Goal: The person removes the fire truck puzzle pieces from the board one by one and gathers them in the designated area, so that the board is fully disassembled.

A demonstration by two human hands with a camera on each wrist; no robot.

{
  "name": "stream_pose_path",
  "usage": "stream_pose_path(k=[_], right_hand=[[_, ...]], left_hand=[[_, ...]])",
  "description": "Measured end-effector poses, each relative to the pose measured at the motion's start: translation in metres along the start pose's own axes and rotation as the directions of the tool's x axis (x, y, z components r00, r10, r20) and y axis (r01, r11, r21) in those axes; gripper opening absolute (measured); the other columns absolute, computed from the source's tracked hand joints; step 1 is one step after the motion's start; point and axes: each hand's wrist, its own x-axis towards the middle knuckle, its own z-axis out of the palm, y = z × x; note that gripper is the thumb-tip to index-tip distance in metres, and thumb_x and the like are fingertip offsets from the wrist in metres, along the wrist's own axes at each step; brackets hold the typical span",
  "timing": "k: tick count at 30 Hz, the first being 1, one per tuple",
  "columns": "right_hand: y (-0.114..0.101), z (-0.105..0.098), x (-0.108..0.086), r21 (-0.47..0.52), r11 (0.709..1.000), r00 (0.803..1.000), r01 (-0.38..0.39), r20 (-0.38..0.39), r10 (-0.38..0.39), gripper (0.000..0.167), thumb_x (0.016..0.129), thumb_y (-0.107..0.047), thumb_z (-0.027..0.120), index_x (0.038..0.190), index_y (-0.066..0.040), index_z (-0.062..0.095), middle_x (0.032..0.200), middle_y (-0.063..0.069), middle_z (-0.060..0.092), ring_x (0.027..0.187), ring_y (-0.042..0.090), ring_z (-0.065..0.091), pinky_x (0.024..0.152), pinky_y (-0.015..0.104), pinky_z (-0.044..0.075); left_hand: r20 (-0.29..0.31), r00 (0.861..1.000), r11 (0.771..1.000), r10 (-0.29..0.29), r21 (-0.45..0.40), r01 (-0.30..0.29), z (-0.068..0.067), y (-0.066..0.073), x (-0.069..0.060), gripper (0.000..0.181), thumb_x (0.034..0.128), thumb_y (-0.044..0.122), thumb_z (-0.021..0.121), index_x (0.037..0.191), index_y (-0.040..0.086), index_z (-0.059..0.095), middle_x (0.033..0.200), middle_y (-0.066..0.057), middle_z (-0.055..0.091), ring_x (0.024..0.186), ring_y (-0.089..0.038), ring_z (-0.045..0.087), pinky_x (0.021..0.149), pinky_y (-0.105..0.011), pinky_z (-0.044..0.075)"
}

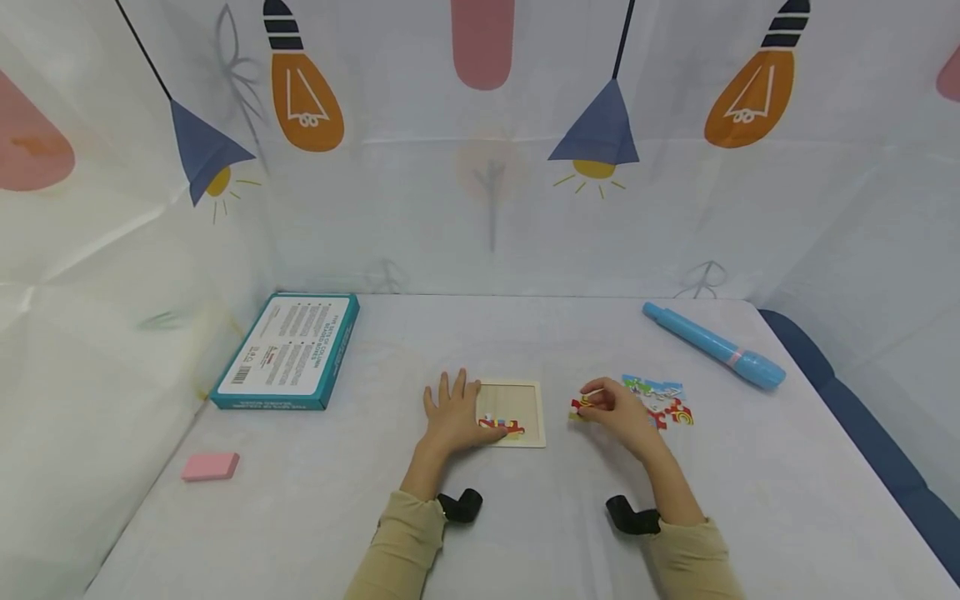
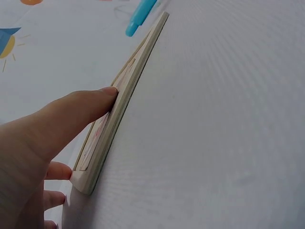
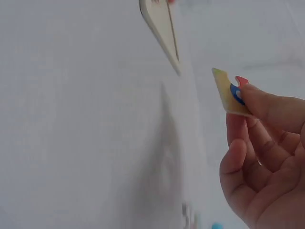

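A square wooden puzzle tray (image 1: 528,398) lies on the white table, with colourful puzzle pieces (image 1: 515,427) along its lower left edge. My left hand (image 1: 452,421) rests at its left side, fingers spread and thumb pressing down inside the near rim. To the right of the tray, my right hand (image 1: 628,425) pinches a puzzle piece (image 3: 228,93) between thumb and fingers, raised above the table. In the right wrist view this piece shows yellow, blue and red. Partly behind that hand lies a group of colourful puzzle pieces (image 1: 654,388).
At the back left lies a teal-edged box (image 1: 285,346) with a printed white label. A pink eraser-like block (image 1: 211,467) sits at the left, and a light-blue, pen-shaped object (image 1: 705,340) at the back right. Printed white sheeting (image 1: 420,217) surrounds the table.
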Motion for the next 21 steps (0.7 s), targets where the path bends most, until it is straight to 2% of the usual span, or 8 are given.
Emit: stream_pose_path(k=[6,11,16,21], right_hand=[[0.024,-0.031,-0.011,0.036,0.998,0.998,-0.043,-0.037,0.044,0.038,0.085,-0.017,0.066,0.116,0.002,0.056,0.100,0.013,0.062,0.081,0.011,0.057,0.069,0.029,0.048],[0.042,-0.052,-0.022,0.034,0.996,0.993,-0.088,-0.078,0.090,0.040,0.087,-0.015,0.064,0.120,0.005,0.054,0.100,0.013,0.060,0.079,0.005,0.055,0.068,0.022,0.049],[0.058,-0.070,-0.035,-0.005,0.984,0.978,-0.180,-0.104,0.179,0.042,0.088,-0.016,0.062,0.123,0.006,0.052,0.102,0.013,0.059,0.082,0.007,0.051,0.067,0.017,0.047],[0.068,-0.082,-0.044,-0.034,0.964,0.959,-0.262,-0.120,0.257,0.043,0.090,-0.014,0.058,0.125,0.010,0.048,0.103,0.018,0.058,0.081,0.012,0.051,0.064,0.018,0.045]], left_hand=[[0.007,1.000,1.000,-0.006,-0.005,0.006,0.000,-0.001,0.000,0.094,0.0676,0.062,0.068,0.140,0.008,0.039,0.151,-0.016,0.020,0.139,-0.041,0.006,0.104,-0.063,0.002],[-0.001,1.000,1.000,-0.009,0.000,0.009,0.001,-0.003,0.001,0.095,0.0676,0.062,0.067,0.140,0.009,0.038,0.151,-0.016,0.021,0.139,-0.040,0.006,0.104,-0.063,0.002],[-0.004,1.000,1.000,-0.006,-0.005,0.006,0.001,-0.002,0.002,0.095,0.0667,0.062,0.068,0.140,0.008,0.039,0.151,-0.016,0.021,0.139,-0.041,0.007,0.104,-0.064,0.002],[0.006,1.000,1.000,-0.008,-0.001,0.008,0.001,-0.001,0.001,0.095,0.0671,0.062,0.068,0.140,0.009,0.038,0.151,-0.015,0.021,0.139,-0.040,0.007,0.104,-0.063,0.002]])
